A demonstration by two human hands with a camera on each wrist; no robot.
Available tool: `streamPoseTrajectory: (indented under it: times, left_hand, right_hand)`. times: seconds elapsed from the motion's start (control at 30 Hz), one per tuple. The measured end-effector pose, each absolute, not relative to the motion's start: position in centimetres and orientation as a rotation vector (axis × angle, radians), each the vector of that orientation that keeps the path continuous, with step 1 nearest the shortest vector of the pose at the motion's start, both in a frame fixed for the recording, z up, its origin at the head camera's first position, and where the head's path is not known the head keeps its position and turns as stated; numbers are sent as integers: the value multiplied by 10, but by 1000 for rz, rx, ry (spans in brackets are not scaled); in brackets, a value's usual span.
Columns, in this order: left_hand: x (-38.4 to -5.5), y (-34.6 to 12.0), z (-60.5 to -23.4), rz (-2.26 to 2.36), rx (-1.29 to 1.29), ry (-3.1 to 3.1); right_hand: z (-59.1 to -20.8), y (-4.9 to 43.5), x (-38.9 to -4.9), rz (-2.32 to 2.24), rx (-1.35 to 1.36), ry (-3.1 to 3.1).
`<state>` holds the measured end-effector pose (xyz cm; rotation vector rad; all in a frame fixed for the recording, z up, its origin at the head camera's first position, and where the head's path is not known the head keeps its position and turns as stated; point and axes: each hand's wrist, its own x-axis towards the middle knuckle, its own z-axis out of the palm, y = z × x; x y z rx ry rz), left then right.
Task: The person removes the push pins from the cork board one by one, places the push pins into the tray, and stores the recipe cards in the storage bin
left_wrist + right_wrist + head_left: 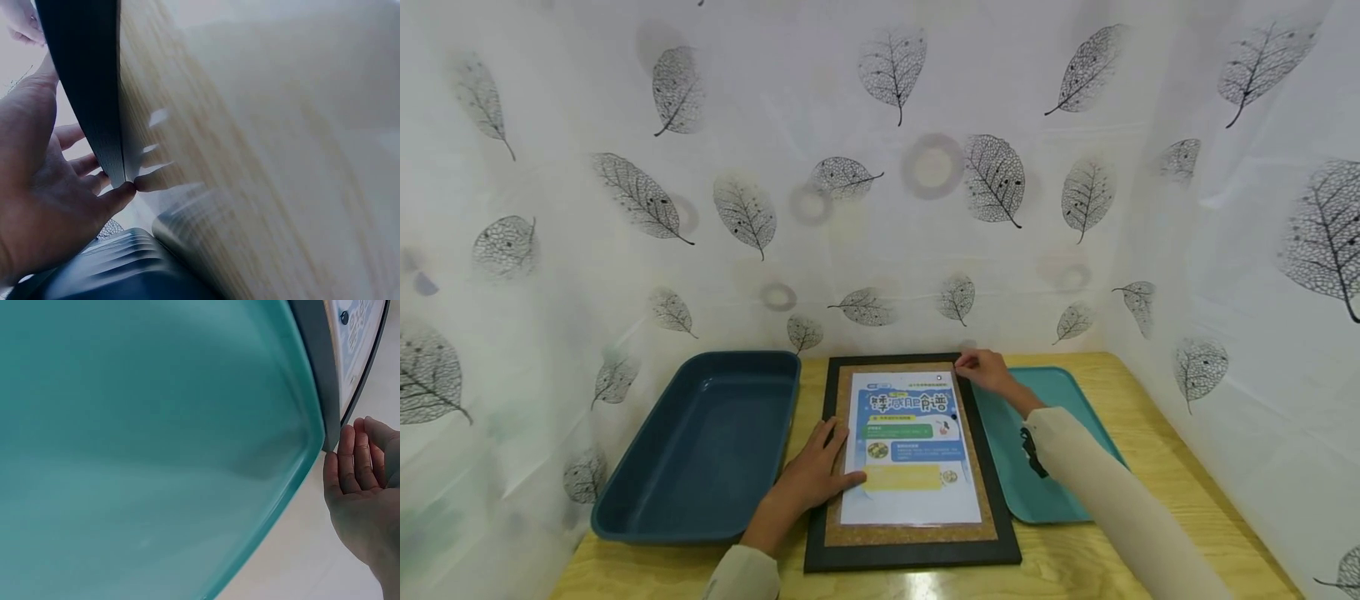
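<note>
A printed sheet (910,508) with a blue heading and colored text boxes lies on a cork board (917,536) with a black frame (917,557). My left hand (811,473) rests across the frame's left side, fingers spread and thumb reaching the sheet's edge; in the left wrist view the little finger touches the frame's lower edge. My right hand (988,372) is at the board's top right corner, its fingertips close together by the sheet's corner. Whether they pinch anything is hidden. A small dark round pin (344,317) sits on the sheet near that hand.
A deep dark blue tray (700,450) stands left of the board. A shallow teal tray (1045,500) lies to the right, under my right forearm. All rest on a wood-grain table (1157,425), with a white leaf-print curtain (820,108) around the back and sides.
</note>
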<state>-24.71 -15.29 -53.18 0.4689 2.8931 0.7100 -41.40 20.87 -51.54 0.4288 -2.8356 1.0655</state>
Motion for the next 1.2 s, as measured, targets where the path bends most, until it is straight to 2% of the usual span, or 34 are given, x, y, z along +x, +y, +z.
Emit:
streamPoseTrajectory:
  times: [0.73,1.2]
  left_hand:
    - [-251,-154,-536,695,458,2889]
    - [-250,-155,-536,704,464,2885]
  right_hand:
    - [-537,251,-418,1005,416,-2856]
    - [-543,258,-413,996,383,-2909]
